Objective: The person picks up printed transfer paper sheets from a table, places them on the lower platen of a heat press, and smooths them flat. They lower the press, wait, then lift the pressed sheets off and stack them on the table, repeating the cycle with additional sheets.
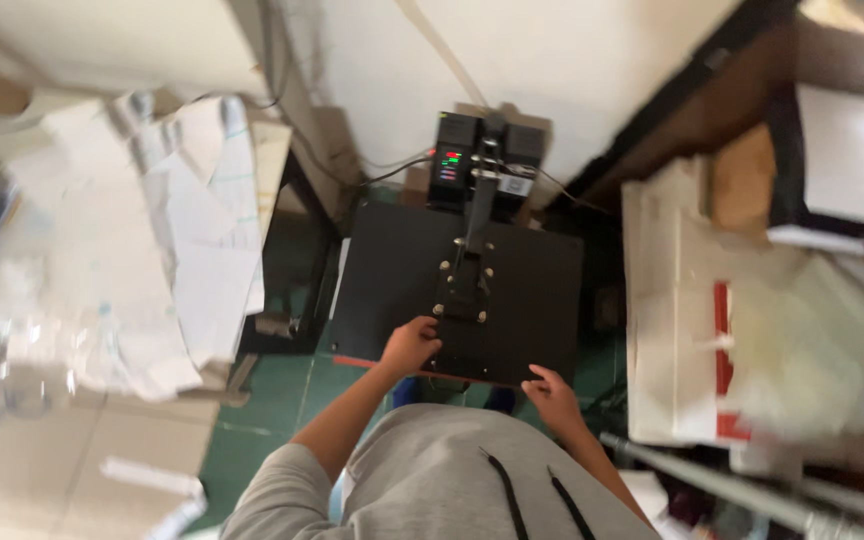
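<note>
A black heat press (392,280) stands in front of me with its flat upper plate lowered and a control box with lit red and green lights (450,165) at its back. My left hand (410,345) rests on the near edge of the plate, beside the central handle arm (467,275). My right hand (550,392) touches the plate's near right corner with fingers curled. An orange-red strip (372,364) shows under the plate's front edge. I cannot see anything held in either hand.
A messy stack of white papers (182,230) lies on a surface to the left. Cardboard and plastic-wrapped packages (752,330) are piled to the right. A metal pole (752,490) crosses the lower right. The floor is green tile (272,400).
</note>
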Tool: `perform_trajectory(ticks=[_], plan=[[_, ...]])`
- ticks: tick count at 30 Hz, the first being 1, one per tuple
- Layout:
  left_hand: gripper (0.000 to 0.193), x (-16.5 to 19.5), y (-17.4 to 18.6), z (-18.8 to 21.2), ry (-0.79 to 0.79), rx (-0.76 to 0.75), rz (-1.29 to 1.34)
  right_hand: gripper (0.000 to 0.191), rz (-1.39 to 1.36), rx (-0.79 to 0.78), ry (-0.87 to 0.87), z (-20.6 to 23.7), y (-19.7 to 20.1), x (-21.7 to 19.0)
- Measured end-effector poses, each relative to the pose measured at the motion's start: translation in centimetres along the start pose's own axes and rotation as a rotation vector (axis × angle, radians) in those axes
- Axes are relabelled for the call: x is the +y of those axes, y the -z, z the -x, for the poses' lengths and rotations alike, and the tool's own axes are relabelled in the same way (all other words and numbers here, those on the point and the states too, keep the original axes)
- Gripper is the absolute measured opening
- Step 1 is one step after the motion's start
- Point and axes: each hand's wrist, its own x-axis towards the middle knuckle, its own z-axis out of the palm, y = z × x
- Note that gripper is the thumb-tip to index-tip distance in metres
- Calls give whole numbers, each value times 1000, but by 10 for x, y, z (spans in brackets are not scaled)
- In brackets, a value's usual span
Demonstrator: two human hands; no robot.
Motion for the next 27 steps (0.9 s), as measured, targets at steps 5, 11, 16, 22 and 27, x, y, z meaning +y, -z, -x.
perform_trajectory(ticks=[5,11,16,22,27], plan=[[55,-8,1,17,152,193,14,55,89,-138,273,-41,9,-17],[62,-17,-6,43,279,349,-35,53,195,-255,446,-87,13,-33],[67,-24,1,64,392,422,-150,55,279,-351,311,-97,10,-35],[65,-31,9,87,472,473,-135,52,380,-409,410,-88,1,-36],[65,-36,5,94,488,487,-41,50,342,-469,558,-83,-10,-38]])
